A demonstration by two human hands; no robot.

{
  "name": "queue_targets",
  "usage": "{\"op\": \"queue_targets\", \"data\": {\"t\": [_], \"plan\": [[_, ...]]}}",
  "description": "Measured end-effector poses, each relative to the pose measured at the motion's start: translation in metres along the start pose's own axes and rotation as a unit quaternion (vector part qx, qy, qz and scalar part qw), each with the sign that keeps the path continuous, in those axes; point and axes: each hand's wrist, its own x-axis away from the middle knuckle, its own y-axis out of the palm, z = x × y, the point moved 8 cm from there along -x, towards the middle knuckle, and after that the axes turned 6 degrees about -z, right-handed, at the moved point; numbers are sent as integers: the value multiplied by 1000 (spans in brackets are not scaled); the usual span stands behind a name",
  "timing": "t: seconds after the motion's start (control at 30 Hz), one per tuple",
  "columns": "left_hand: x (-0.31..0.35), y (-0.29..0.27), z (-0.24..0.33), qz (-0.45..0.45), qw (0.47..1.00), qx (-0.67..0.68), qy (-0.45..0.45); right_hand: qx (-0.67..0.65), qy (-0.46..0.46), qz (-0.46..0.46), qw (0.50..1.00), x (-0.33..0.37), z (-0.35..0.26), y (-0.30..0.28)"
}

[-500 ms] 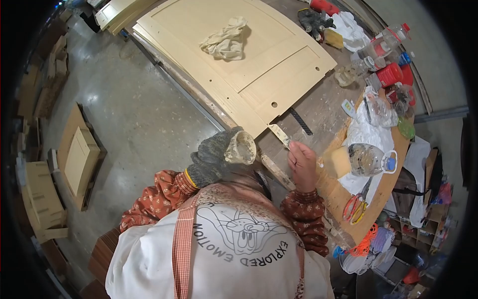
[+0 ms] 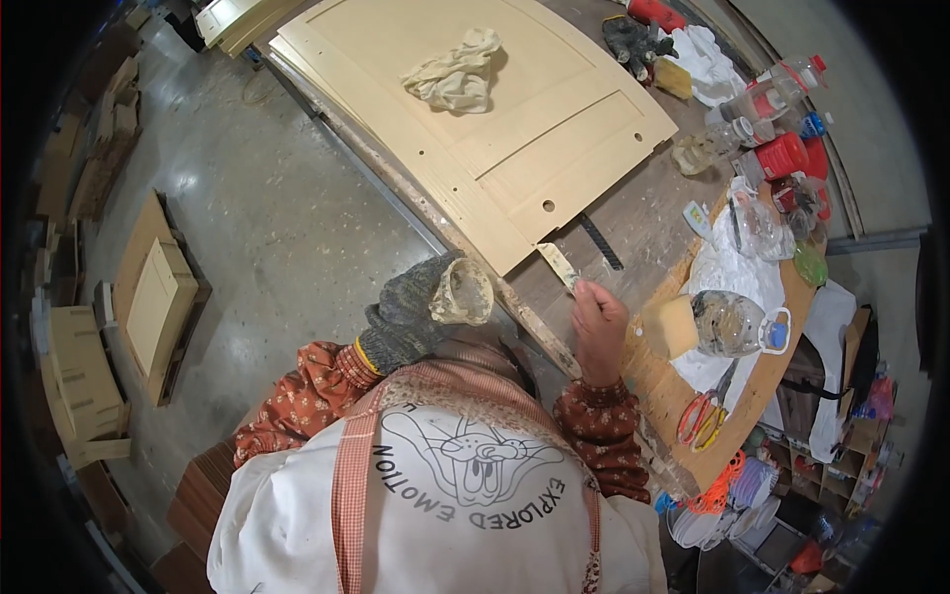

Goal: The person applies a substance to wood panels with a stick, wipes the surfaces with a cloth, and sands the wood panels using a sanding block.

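My left hand [image 2: 404,317], in a dark grey knitted glove with a yellow cuff edge, grips a cream-smeared, translucent plastic cup [image 2: 463,294], its open mouth facing up. Between the bare fingers of my right hand [image 2: 600,331] is a narrow flat spatula [image 2: 558,265] coated in cream-coloured paste. The spatula's tip is at the near corner area of a cream cabinet door panel [image 2: 539,119]; whether it touches cannot be told. This panel lies flat on a stack of others and has round holes along its edges. A crumpled cream cloth [image 2: 457,79] rests on it.
Right of the panels, the workbench [image 2: 648,233] carries plastic bottles [image 2: 777,94], a cut-open large bottle [image 2: 727,323], a yellow sponge [image 2: 670,327], scissors [image 2: 701,421] and a dark glove [image 2: 633,42]. More panels [image 2: 163,312] lie on the floor at left.
My left hand and the cup have shifted slightly left. My right hand and the spatula stay nearly in place by the panel's corner. The whole view has shifted a little.
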Motion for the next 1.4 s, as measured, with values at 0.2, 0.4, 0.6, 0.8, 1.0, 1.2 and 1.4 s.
{"op": "queue_targets", "data": {"t": [0.2,0.4,0.6,0.8,1.0,1.2,1.4], "plan": [[2,-1,-3,-2,1000,-5,1,50,-19,19,998,0,-1,-2],[7,1,-13,-2,999,-2,-43,133,-69,16,989,7,-23,4],[8,0,-17,-18,996,-16,-81,274,-202,-20,940,2,-38,3],[13,-1,-22,-5,996,4,-89,298,-261,-76,915,-10,-48,7],[15,-3,-20,12,998,-20,-64,374,-337,-131,854,-16,-59,8],[17,-9,-13,2,997,-35,-72,382,-354,-162,838,-14,-71,9],[18,-4,-15,3,995,-33,-96,340,-318,-157,871,-21,-60,7]]}}
